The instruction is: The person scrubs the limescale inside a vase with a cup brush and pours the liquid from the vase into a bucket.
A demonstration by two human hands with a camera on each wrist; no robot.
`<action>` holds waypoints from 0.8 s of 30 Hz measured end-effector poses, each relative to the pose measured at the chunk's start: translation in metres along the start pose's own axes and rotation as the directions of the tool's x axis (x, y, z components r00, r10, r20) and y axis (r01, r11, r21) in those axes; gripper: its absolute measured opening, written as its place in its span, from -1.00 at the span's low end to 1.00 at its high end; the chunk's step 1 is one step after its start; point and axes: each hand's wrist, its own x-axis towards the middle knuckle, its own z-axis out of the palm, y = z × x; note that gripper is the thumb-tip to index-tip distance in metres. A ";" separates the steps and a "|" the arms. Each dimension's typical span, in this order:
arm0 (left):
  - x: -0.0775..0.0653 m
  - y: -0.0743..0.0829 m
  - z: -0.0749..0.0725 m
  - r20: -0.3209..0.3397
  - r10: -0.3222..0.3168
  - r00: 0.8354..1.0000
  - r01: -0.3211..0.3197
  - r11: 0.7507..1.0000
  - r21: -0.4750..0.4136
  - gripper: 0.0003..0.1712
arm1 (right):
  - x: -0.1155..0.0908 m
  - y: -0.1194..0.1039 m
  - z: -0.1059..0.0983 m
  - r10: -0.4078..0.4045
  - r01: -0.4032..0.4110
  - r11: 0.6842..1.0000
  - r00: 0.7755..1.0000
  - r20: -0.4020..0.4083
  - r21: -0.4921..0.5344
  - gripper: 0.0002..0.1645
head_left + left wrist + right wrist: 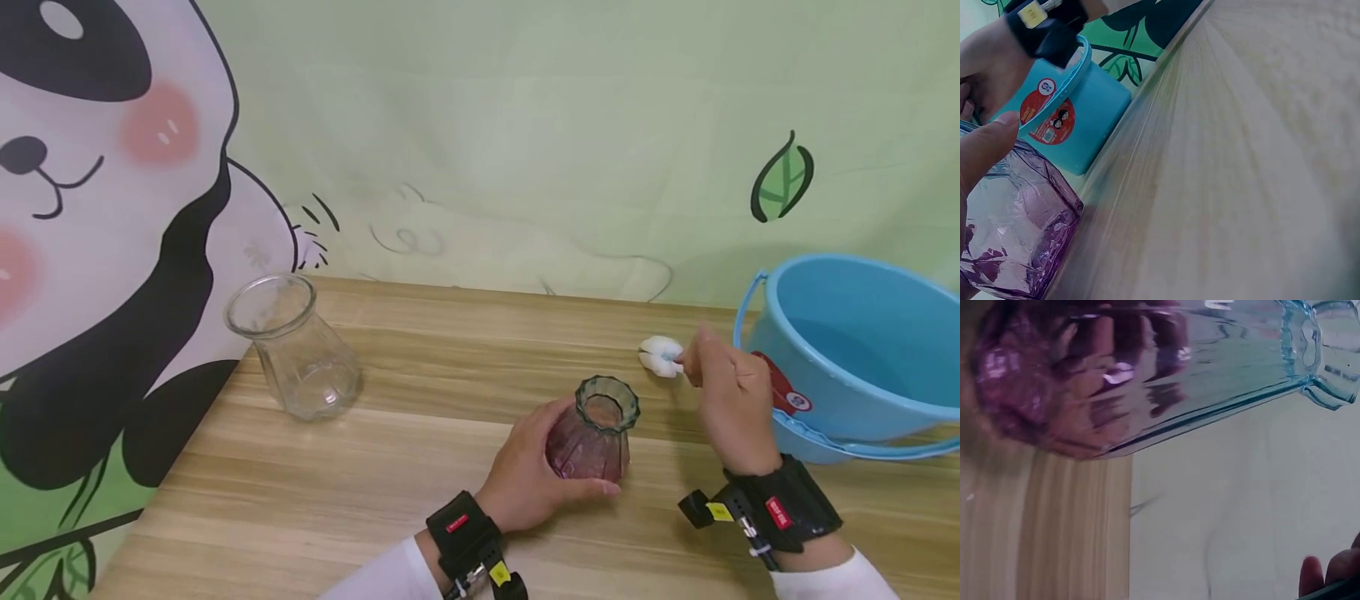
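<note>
My left hand (pixel 525 479) grips a small glass vase (pixel 588 450), purple below and greenish at its scalloped rim. The vase stands upright on the table, tilted slightly in the head view. In the left wrist view, the thumb (pixel 988 147) lies along the vase's side (pixel 1022 231). My right hand (pixel 731 396) pinches a cotton stem, with its white boll (pixel 660 357) sticking out to the left of the fingers. Fingertips (pixel 1338 569) and a bit of dark green stem (pixel 1335 591) show in the right wrist view, apart from the vase (pixel 1147 381). Most of the stem is hidden.
A clear glass vase (pixel 303 358) stands at the left of the wooden table (pixel 420 367). At the right is a light blue bucket (pixel 862 367) with a handle and a red label, close beside my right hand. A panda-printed cloth (pixel 480 150) hangs behind the table.
</note>
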 end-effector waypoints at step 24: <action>0.001 -0.002 0.001 -0.009 0.018 1.000 -0.018 1.000 -0.002 0.07 | -0.059 0.011 -0.049 -0.070 0.261 0.886 0.893 0.445 -0.384 -0.87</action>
